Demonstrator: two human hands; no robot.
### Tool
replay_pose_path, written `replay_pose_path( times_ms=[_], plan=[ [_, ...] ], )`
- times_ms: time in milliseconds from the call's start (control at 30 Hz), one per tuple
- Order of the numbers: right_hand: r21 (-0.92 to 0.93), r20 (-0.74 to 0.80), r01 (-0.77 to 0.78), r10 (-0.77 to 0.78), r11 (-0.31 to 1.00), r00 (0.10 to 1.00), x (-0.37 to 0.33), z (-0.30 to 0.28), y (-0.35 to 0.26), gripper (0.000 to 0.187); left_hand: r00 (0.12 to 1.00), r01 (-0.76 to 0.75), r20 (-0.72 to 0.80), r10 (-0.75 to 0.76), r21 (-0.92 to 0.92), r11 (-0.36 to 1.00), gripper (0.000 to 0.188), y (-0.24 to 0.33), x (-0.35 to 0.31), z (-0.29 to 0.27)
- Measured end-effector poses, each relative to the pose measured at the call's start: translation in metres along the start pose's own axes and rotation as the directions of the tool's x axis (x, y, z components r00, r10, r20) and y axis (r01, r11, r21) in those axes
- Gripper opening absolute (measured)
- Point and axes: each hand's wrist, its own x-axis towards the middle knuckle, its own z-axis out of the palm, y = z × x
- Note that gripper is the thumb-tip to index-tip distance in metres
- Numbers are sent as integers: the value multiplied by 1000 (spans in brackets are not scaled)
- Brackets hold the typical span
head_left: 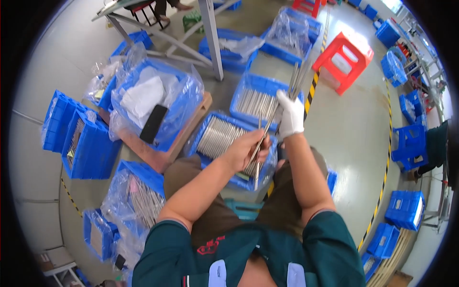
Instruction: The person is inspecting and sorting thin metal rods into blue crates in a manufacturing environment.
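My left hand, bare, is directly above the near bin, fingers curled around slim, smooth metal rods. My right hand, in a white fabric glove, is clenched around the upper part of the bundle, beyond and to the right of the near bin; the exact rod count cannot be told. The near bin is blue plastic, lined with clear film, and contains shiny rods laid side by side. Directly beyond it: the far bin, similarly filled. Left of it: a wooden pallet under a bin holding crumpled white sheeting.
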Motion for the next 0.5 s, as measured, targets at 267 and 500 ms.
replay_pose_path(
  times_ms=[267,500],
  plan=[
    [-47,5,9,-9,999,1000,0,2,-5,18,996,88,41,-84,-128,988,27,6,4,-8],
    [0,9,7,-7,1000,1000,-3,2,-4,19,999,22,36,-20,-59,998,28,2,3,-7]
  ],
)
